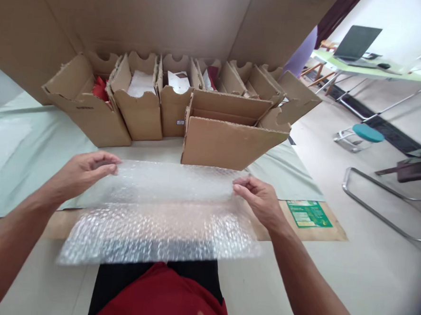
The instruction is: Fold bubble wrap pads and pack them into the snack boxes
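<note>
A clear sheet of bubble wrap (163, 226) stretches between my hands, its near part hanging over the table's front edge towards my lap. My left hand (88, 168) pinches its far left corner between thumb and fingers. At the far right corner, my right hand (256, 194) pinches the sheet the same way. Just beyond the wrap stands an open cardboard box (229, 139), set crosswise in front of the others. The near part of the wrap is slightly blurred.
Several open cardboard boxes (146, 120) stand in a row behind, some holding red or white items. A tall cardboard panel (151, 16) rises behind them. A green printed patch (309, 214) lies at the right edge. Beyond are a blue stool (368, 132) and a laptop (358, 43).
</note>
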Demonstrator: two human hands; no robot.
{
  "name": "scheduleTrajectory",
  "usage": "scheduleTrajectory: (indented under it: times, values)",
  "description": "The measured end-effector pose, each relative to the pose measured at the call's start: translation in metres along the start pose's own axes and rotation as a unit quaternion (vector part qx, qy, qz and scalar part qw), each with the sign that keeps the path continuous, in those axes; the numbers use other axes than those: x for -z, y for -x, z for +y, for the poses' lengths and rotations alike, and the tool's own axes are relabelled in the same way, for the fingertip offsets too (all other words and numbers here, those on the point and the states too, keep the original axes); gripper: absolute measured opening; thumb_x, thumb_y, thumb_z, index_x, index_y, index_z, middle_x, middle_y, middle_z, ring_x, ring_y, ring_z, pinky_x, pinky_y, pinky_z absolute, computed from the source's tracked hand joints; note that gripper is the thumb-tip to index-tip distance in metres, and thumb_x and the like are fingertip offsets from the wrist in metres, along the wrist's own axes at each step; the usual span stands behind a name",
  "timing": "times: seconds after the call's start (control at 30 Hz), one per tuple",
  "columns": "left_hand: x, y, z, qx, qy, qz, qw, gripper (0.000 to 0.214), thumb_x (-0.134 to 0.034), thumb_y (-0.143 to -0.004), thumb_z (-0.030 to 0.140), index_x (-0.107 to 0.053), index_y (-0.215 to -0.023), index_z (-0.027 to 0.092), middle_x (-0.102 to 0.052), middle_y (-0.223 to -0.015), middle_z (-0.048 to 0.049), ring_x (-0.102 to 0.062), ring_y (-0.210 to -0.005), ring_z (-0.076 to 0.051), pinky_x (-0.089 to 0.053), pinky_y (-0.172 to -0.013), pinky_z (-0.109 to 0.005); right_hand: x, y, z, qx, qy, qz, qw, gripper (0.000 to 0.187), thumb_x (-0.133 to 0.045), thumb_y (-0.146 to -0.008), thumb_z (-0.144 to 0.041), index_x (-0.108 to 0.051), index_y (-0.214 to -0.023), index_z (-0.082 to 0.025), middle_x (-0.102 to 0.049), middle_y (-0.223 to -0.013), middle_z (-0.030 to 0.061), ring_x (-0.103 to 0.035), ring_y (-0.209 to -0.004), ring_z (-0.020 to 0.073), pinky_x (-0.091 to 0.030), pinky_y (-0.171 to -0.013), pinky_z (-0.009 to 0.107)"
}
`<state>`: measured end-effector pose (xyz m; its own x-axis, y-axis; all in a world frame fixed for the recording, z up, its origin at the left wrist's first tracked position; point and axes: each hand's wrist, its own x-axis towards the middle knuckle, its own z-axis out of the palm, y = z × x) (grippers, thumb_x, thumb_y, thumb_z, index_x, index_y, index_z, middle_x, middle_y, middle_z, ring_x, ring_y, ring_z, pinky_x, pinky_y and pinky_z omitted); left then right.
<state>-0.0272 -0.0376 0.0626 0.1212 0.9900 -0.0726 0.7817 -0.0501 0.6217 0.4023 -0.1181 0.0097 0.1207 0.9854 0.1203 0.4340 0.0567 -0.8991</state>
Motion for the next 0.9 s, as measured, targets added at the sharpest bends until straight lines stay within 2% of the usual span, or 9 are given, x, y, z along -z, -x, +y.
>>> scheduleTrajectory:
  times: [0.07, 0.17, 0.27, 0.33, 0.4, 0.5, 0.6, 0.7, 0.9]
  values:
    - [-0.023, -0.016, -0.006, 0.013, -0.010, -0.019, 1.000, 0.051, -0.057, -0.076, 0.060, -0.073, -0.105, 0.022, -0.076, -0.085, -0.0022, -0.066, -0.078, -0.023, -0.052, -0.071, -0.033, -0.013, -0.006, 0.021, -0.007, 0.044, 0.023, 0.999, 0.023, -0.067, -0.082, -0.043, -0.070, -0.083, -0.021, -0.071, -0.075, 0.0032, -0.065, -0.069, 0.0201, -0.053, -0.067, 0.034]
    - [-0.049, -0.030, -0.019, 0.003, -0.029, -0.018, 0.999, 0.050, -0.054, -0.079, 0.052, -0.071, -0.114, 0.020, -0.076, -0.100, -0.0069, -0.069, -0.091, -0.027, -0.054, -0.085, -0.038, -0.020, -0.007, 0.039, 0.002, 0.148, 0.058, 0.987, 0.022, -0.064, -0.084, -0.041, -0.071, -0.089, -0.021, -0.074, -0.080, 0.0055, -0.068, -0.074, 0.0230, -0.055, -0.075, 0.039]
    - [-0.059, -0.030, -0.025, -0.052, -0.060, 0.040, 0.996, 0.052, -0.055, -0.080, 0.048, -0.066, -0.123, 0.022, -0.073, -0.114, -0.0116, -0.068, -0.106, -0.032, -0.052, -0.097, -0.046, -0.007, -0.003, 0.042, 0.014, 0.223, 0.100, 0.970, 0.030, -0.065, -0.085, -0.045, -0.071, -0.101, -0.020, -0.075, -0.089, 0.0078, -0.068, -0.075, 0.0239, -0.055, -0.079, 0.043]
    - [-0.063, -0.029, -0.019, -0.094, -0.072, 0.067, 0.991, 0.057, -0.055, -0.084, 0.051, -0.062, -0.131, 0.020, -0.068, -0.123, -0.0144, -0.066, -0.110, -0.034, -0.054, -0.093, -0.048, 0.006, -0.004, 0.042, 0.002, 0.209, 0.128, 0.969, 0.040, -0.066, -0.086, -0.050, -0.069, -0.110, -0.019, -0.075, -0.099, 0.0105, -0.068, -0.076, 0.0240, -0.056, -0.074, 0.041]
    - [-0.072, -0.031, -0.002, -0.123, -0.051, 0.047, 0.990, 0.063, -0.054, -0.088, 0.055, -0.057, -0.140, 0.019, -0.064, -0.133, -0.0161, -0.067, -0.110, -0.033, -0.057, -0.084, -0.045, 0.016, -0.010, 0.043, -0.018, 0.169, 0.153, 0.974, 0.050, -0.067, -0.084, -0.053, -0.065, -0.119, -0.018, -0.074, -0.114, 0.0145, -0.070, -0.084, 0.0262, -0.056, -0.068, 0.039]
    - [-0.098, -0.044, 0.037, -0.164, 0.033, -0.014, 0.986, 0.074, -0.057, -0.089, 0.054, -0.043, -0.153, 0.021, -0.056, -0.148, -0.0176, -0.065, -0.119, -0.032, -0.058, -0.081, -0.041, 0.018, -0.030, 0.044, -0.023, 0.125, 0.165, 0.978, 0.062, -0.068, -0.080, -0.053, -0.059, -0.130, -0.017, -0.068, -0.129, 0.0191, -0.069, -0.102, 0.0315, -0.056, -0.066, 0.038]
    - [-0.130, -0.060, 0.074, -0.200, 0.134, -0.064, 0.969, 0.083, -0.059, -0.087, 0.044, -0.029, -0.160, 0.021, -0.052, -0.153, -0.0186, -0.062, -0.125, -0.032, -0.059, -0.088, -0.043, 0.012, -0.047, 0.043, -0.001, 0.104, 0.148, 0.983, 0.062, -0.065, -0.078, -0.050, -0.058, -0.130, -0.016, -0.071, -0.121, 0.0174, -0.068, -0.106, 0.0323, -0.056, -0.072, 0.041]
    - [-0.155, -0.066, 0.098, -0.233, 0.203, -0.085, 0.947, 0.084, -0.059, -0.087, 0.035, -0.023, -0.162, 0.023, -0.056, -0.150, -0.0157, -0.061, -0.126, -0.030, -0.058, -0.094, -0.046, 0.012, -0.051, 0.045, 0.005, 0.094, 0.156, 0.983, 0.055, -0.065, -0.079, -0.049, -0.061, -0.123, -0.017, -0.074, -0.111, 0.0136, -0.068, -0.102, 0.0311, -0.056, -0.076, 0.043]
    - [-0.191, -0.066, 0.130, -0.271, 0.224, -0.117, 0.929, 0.097, -0.059, -0.086, 0.029, -0.005, -0.167, 0.027, -0.040, -0.164, -0.0162, -0.052, -0.139, -0.035, -0.052, -0.107, -0.057, 0.046, -0.052, 0.061, 0.007, 0.066, 0.245, 0.967, 0.047, -0.067, -0.076, -0.046, -0.061, -0.114, -0.018, -0.074, -0.108, 0.0119, -0.069, -0.099, 0.0297, -0.058, -0.076, 0.043]
